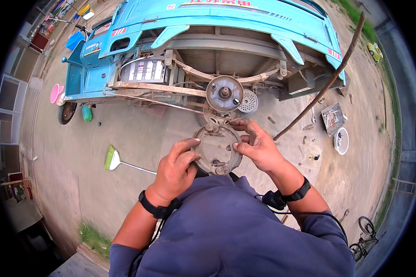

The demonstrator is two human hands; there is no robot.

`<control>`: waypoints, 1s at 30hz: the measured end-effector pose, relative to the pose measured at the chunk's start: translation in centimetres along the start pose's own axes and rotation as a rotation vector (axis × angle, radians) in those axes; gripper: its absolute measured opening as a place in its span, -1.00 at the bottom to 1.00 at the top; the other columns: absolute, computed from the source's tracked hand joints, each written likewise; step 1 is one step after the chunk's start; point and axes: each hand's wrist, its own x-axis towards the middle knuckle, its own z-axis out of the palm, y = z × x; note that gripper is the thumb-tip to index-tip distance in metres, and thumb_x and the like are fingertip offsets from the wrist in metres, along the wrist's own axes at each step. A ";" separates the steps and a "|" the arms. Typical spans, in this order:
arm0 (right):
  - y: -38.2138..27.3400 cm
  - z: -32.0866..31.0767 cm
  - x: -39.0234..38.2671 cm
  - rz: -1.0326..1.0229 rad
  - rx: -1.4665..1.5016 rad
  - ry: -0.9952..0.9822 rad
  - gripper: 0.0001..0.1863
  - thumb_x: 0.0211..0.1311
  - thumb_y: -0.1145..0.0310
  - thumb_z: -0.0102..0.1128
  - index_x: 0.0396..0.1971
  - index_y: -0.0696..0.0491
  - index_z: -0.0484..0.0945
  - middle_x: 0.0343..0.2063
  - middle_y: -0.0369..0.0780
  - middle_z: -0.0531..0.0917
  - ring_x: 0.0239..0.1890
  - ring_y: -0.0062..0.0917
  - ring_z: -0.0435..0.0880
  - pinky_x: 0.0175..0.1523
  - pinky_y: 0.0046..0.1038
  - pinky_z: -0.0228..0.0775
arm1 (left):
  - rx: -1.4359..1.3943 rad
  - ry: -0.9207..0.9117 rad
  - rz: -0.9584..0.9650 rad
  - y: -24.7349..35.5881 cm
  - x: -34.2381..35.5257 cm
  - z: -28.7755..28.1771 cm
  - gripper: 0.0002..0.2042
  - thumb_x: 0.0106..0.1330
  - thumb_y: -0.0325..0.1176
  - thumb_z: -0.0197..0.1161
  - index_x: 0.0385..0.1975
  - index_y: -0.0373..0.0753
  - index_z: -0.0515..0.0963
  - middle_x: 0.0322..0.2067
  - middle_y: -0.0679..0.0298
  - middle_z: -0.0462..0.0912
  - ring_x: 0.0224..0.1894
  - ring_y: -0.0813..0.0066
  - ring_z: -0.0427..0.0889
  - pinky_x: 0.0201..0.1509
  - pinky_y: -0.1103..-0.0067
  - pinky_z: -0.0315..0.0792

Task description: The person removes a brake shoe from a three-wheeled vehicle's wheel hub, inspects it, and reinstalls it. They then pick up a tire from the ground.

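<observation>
A round, dusty brake shoe assembly (236, 160) with curved metal shoes is held in front of my torso. My right hand (262, 147) grips its right side, thumb on the near face and fingers curled at the upper edge. On the opposite rim, the bent fingertips and thumb of my left hand (176, 167) pinch the ring. Just beyond it, a round metal wheel hub (212, 100) with a central shaft sits on the axle of a blue cargo tricycle (245, 21). A perforated grey disc (248, 102) is beside the hub.
A wooden pole (321, 92) leans against the tricycle at right. Beyond it are a tool tray (333, 118), a white bucket (341, 141) and scattered small parts on the concrete. A green-bristled broom (111, 158) lies left; a green bottle (87, 113) is near the front wheel (67, 113).
</observation>
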 end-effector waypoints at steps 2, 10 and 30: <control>-0.2 -0.6 0.7 0.013 -0.011 0.033 -0.31 0.19 0.61 0.25 0.34 0.12 0.26 0.16 -0.08 0.50 0.00 -0.53 0.58 0.07 -0.43 0.50 | -0.040 -0.004 0.028 -1.2 1.5 0.3 -0.59 -0.09 -0.75 0.22 -0.19 -0.25 0.45 0.05 0.09 0.57 -0.12 0.02 0.69 -0.26 0.38 0.64; -2.2 -0.3 3.1 0.067 0.182 0.161 -0.23 0.20 0.61 0.22 0.44 0.13 0.16 0.18 -0.06 0.50 0.07 -0.46 0.56 0.14 -0.39 0.48 | -0.453 -0.096 -0.213 -5.6 6.4 0.8 -0.56 0.02 -0.81 0.17 -0.10 -0.22 0.41 0.22 0.08 0.38 0.12 0.18 0.59 -0.02 0.41 0.69; 2.2 -1.9 8.2 0.247 0.335 0.339 -0.51 0.38 0.42 0.18 0.22 0.18 0.26 0.05 -0.14 0.52 0.02 -0.46 0.61 -0.07 -0.36 0.64 | -0.976 -0.411 -0.961 -11.0 12.3 4.9 -0.58 0.29 -0.59 0.27 0.14 -0.34 0.37 0.08 0.17 0.54 0.08 0.48 0.57 0.09 0.52 0.52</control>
